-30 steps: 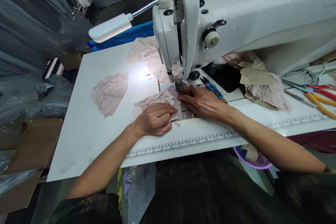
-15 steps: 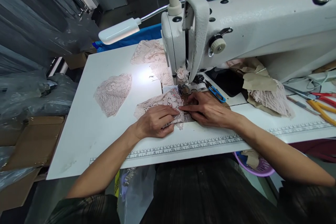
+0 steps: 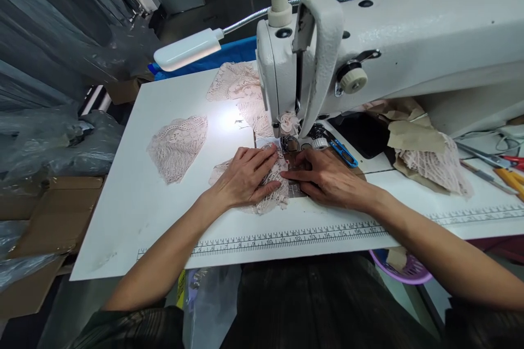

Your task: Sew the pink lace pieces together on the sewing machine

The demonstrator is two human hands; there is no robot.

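A pale pink lace piece [image 3: 268, 202] lies on the white table [image 3: 135, 212] just in front of the sewing machine's presser foot [image 3: 290, 143]. My left hand [image 3: 244, 176] rests flat on top of it, fingers stretched toward the needle. My right hand [image 3: 327, 177] lies beside it on the lace's right edge, fingers extended and pressing the fabric down by the needle plate. The white sewing machine [image 3: 368, 49] rises over both hands.
Another lace piece [image 3: 178, 144] lies at the left, more lace [image 3: 237, 84] behind the machine under a white lamp [image 3: 188, 49]. Blue thread snips [image 3: 344, 152], brown paper with lace [image 3: 429, 155], orange and red tools [image 3: 510, 172] sit right. A printed ruler [image 3: 286, 240] lines the front edge.
My left hand has slid forward over the lace toward the presser foot and spread flatter. The lace has bunched nearer the needle. The camera view shifted slightly left.
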